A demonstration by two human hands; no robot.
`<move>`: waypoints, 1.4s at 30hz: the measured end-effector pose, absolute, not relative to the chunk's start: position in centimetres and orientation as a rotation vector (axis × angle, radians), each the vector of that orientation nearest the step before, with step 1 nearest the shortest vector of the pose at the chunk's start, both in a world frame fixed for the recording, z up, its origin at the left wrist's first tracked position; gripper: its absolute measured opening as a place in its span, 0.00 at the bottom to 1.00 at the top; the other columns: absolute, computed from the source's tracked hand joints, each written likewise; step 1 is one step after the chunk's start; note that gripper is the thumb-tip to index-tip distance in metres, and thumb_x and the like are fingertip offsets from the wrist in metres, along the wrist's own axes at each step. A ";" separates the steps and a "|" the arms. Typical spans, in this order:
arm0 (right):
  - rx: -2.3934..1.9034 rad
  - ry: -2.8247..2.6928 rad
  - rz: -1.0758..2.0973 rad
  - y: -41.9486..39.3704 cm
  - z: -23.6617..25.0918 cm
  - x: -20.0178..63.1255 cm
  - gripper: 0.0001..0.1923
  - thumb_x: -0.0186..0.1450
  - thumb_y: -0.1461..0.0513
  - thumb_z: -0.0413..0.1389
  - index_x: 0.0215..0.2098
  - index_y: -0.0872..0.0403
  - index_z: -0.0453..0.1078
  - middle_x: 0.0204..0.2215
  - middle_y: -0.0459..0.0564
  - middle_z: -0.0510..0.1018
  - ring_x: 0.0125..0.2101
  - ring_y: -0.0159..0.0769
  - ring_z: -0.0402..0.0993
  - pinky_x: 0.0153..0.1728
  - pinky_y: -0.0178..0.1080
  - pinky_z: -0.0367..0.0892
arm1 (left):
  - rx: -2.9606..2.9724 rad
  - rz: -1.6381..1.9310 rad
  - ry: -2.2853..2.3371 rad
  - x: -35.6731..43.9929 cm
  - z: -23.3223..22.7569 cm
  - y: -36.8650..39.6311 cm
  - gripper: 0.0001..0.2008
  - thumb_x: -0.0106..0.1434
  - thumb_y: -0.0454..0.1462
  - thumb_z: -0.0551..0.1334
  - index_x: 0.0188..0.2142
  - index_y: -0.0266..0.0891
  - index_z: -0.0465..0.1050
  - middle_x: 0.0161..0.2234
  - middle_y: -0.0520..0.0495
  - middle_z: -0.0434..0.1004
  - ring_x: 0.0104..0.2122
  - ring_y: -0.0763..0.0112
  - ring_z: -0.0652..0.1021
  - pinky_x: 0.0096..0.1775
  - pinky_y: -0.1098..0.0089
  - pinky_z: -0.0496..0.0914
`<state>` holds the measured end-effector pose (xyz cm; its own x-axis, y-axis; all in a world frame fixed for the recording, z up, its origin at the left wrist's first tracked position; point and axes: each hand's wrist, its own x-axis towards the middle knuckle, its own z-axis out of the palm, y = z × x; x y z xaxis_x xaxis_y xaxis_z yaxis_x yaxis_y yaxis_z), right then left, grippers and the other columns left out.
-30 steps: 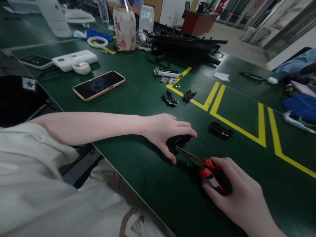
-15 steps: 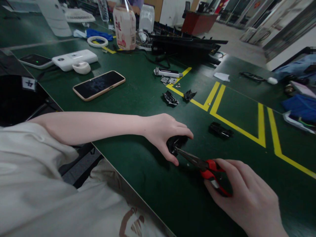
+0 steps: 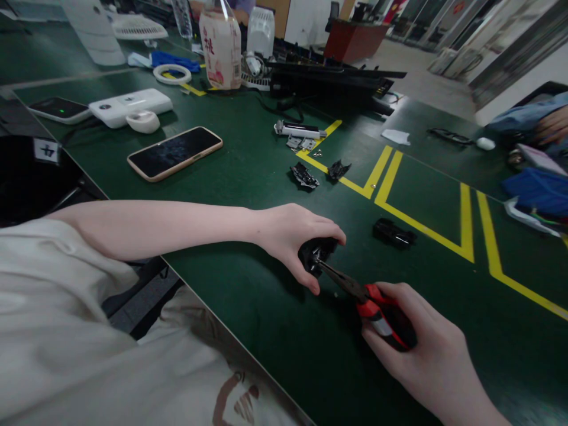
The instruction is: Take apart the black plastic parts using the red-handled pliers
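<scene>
Red-handled pliers [image 3: 373,305] with dark jaws meet a black part [image 3: 316,253] on a dark green table [image 3: 248,171] striped with yellow tape lines [image 3: 465,222].

"桃" on drink carton [image 3: 217,50]

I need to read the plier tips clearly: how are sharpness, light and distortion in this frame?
Head view: pliers and left hand fairly sharp; black part lost in shadow; wide-angle bending at edges; far right background softer; mild sheen on phone.

Cream printed shirt [image 3: 66,331]; bare forearms
</scene>
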<state>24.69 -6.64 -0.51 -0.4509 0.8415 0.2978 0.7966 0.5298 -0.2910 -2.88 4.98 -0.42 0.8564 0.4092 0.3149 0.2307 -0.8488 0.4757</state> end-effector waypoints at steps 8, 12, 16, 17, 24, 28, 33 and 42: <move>-1.180 -2.520 -0.169 -6.1 -0.5 25.8 0.18 0.64 0.55 0.56 0.50 0.53 0.69 0.40 0.56 0.78 0.33 0.44 0.77 0.28 0.42 0.73 | 2.640 0.506 0.473 -2.8 0.0 4.8 0.38 0.53 0.58 0.70 0.55 0.38 0.70 0.49 0.41 0.80 0.43 0.59 0.81 0.39 0.66 0.70; -1.118 -2.512 -0.362 -6.4 -0.2 25.7 0.15 0.66 0.58 0.55 0.50 0.53 0.70 0.41 0.56 0.78 0.35 0.44 0.76 0.30 0.43 0.71 | 2.658 0.474 0.410 -2.9 0.1 4.7 0.37 0.54 0.56 0.70 0.56 0.37 0.70 0.51 0.40 0.80 0.44 0.59 0.81 0.42 0.65 0.70; -1.106 -2.513 -0.385 -6.6 -0.1 25.3 0.14 0.67 0.58 0.54 0.49 0.54 0.70 0.41 0.56 0.77 0.36 0.44 0.75 0.30 0.42 0.70 | 2.647 0.425 0.354 -3.0 0.2 4.8 0.37 0.55 0.55 0.70 0.57 0.37 0.68 0.52 0.40 0.79 0.44 0.59 0.80 0.43 0.65 0.70; -1.109 -2.519 -0.384 -6.6 -0.1 25.2 0.14 0.67 0.58 0.53 0.49 0.55 0.70 0.41 0.56 0.77 0.35 0.43 0.75 0.30 0.42 0.70 | 2.644 0.408 0.357 -3.0 0.3 4.8 0.37 0.55 0.55 0.70 0.58 0.38 0.68 0.52 0.40 0.78 0.45 0.59 0.80 0.44 0.64 0.70; -1.132 -2.519 -0.307 -5.9 -0.7 25.8 0.18 0.66 0.56 0.54 0.51 0.55 0.68 0.42 0.58 0.76 0.36 0.46 0.75 0.32 0.45 0.72 | 2.726 0.358 0.286 -3.0 0.5 4.8 0.39 0.58 0.56 0.68 0.61 0.37 0.66 0.54 0.39 0.75 0.46 0.59 0.78 0.46 0.63 0.67; -1.091 -2.534 -0.206 -5.3 -0.8 26.4 0.20 0.63 0.57 0.58 0.51 0.55 0.67 0.42 0.57 0.76 0.36 0.44 0.76 0.32 0.43 0.73 | 2.757 0.367 0.253 -3.1 0.4 4.8 0.38 0.57 0.57 0.68 0.60 0.39 0.68 0.55 0.39 0.73 0.45 0.58 0.79 0.46 0.63 0.67; -1.163 -2.429 -0.086 -5.0 -0.7 26.2 0.20 0.64 0.58 0.59 0.53 0.53 0.64 0.43 0.57 0.75 0.39 0.47 0.75 0.35 0.46 0.71 | 2.724 0.332 0.256 -3.1 0.2 5.0 0.38 0.58 0.57 0.68 0.62 0.39 0.68 0.56 0.37 0.72 0.49 0.55 0.77 0.49 0.61 0.67; -1.360 -2.217 0.082 -4.9 -0.5 25.9 0.16 0.67 0.57 0.57 0.51 0.48 0.62 0.44 0.55 0.73 0.42 0.51 0.73 0.38 0.52 0.69 | 2.571 0.353 0.240 -3.3 0.2 5.4 0.37 0.62 0.42 0.64 0.69 0.38 0.56 0.65 0.38 0.66 0.62 0.53 0.70 0.63 0.59 0.63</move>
<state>25.87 -4.92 -0.47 -0.3509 0.8433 0.4072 0.8111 0.4910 -0.3179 -3.33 5.40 0.23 0.9501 0.2379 0.2018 0.0995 -0.8442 0.5267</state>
